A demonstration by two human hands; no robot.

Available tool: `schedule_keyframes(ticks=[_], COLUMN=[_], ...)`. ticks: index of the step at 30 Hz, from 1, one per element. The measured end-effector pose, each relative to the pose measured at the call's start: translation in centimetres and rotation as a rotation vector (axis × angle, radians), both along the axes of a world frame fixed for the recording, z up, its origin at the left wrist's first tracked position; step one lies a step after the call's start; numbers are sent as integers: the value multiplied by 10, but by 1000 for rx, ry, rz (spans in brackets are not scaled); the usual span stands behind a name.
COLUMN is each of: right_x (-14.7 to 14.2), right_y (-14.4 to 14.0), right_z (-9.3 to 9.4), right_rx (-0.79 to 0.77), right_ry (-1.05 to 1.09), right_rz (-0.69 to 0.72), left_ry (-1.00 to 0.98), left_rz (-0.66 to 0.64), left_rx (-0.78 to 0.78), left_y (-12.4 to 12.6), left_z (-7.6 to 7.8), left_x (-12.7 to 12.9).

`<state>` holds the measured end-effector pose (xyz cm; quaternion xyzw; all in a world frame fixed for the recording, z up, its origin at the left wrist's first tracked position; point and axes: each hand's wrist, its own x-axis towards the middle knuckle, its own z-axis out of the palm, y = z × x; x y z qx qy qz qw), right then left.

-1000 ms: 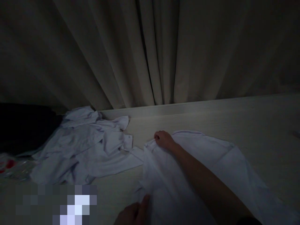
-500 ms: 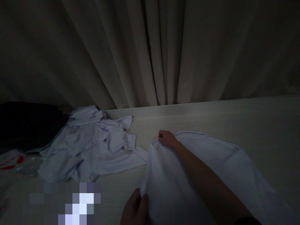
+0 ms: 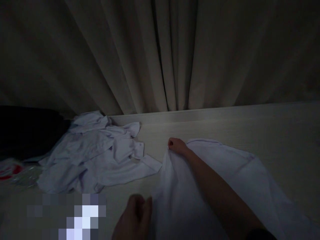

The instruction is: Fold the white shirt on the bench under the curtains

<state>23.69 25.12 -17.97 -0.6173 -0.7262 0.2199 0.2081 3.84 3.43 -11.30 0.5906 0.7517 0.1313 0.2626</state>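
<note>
While the right hand (image 3: 176, 146) pinched the far edge of a white shirt (image 3: 225, 180) spread on the table (image 3: 275, 133), the left hand (image 3: 135, 220) lay loosely curled at its near edge, touching it. Crumpled shirts (image 3: 95, 156) lay left, below a curtain (image 3: 160, 56).

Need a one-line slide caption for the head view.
Right hand pinches the far edge of a white garment on a pale table; left hand at its near edge.

Bare table (image 3: 250, 126) right; crumpled shirts (image 3: 95, 156) crowd left.
</note>
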Motion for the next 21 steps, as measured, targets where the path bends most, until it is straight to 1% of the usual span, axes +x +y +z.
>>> schedule_keyframes(ticks=[1,2,3,4,6,8,10,11,14,16,19,21], right_x=[0,0,1,1,1,1,0,0,-1,-2,-2,-2], right_y=[1,1,2,2,2,3,3,3,4,3,2,1], right_z=[1,1,2,3,4,4,3,3,3,3,5,5], right_rx=[-3,-5,-6,-7,-10,-12,-15,-17,-31,-42,-47,-44], right_ry=[2,4,5,6,7,10,13,14,15,15,14,11], right_rz=[7,13,18,21,24,20,12,5,-16,-20,-21,-24], left_ry=[73,130,200,278,403,458,457,450,433,434,435,421], left_rz=[-18,-82,-154,-203,-272,-331,-375,-381,-359,-341,-364,-421], left_rx=[55,89,102,99,67,53,76,93,99,87,125,166], left_y=[14,29,45,60,85,97,99,98,93,90,85,80], left_z=[9,15,18,18,10,-1,-6,-5,5,14,22,21], left_x=[10,21,34,47,67,74,69,64,47,42,50,62])
